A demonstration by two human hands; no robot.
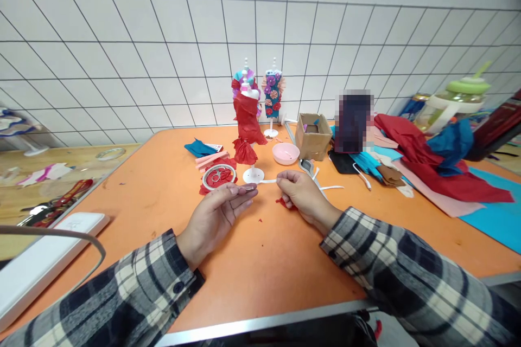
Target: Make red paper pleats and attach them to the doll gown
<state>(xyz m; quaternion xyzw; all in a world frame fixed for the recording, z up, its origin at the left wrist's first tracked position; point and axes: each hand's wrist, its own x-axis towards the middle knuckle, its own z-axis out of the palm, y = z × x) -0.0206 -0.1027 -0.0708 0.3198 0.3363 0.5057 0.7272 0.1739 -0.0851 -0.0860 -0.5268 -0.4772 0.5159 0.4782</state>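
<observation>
A narrow white strip (267,181) sits near the middle of the orange table (228,282), well in from the front edge, between the two hands and just in front of the round white foot (253,175) of the red-draped dress form (249,119). The right hand (301,195) is closed, thumb and bent forefinger pinching the strip's right end, with a crumpled red scrap (280,202) right below the curled fingers; whether those fingers touch it cannot be told. The left hand (220,209) is open, palm partly turned up, fingers stretched toward the strip's other end; a small pale glint shows at its fingertips, too small to identify. The strip looks almost weightless and thin, likely limp enough to bend or twist if pushed, so it should handle best when pinched at its very ends and kept lightly taut, the flat middle left untouched. Whether it is sticky or slick cannot be seen. The red wrapping on the form looks like soft crinkled paper, probably quick to tear or crease; the form itself seems light and top-heavy on its slim post, so the foot would be the safer place to steady it.
</observation>
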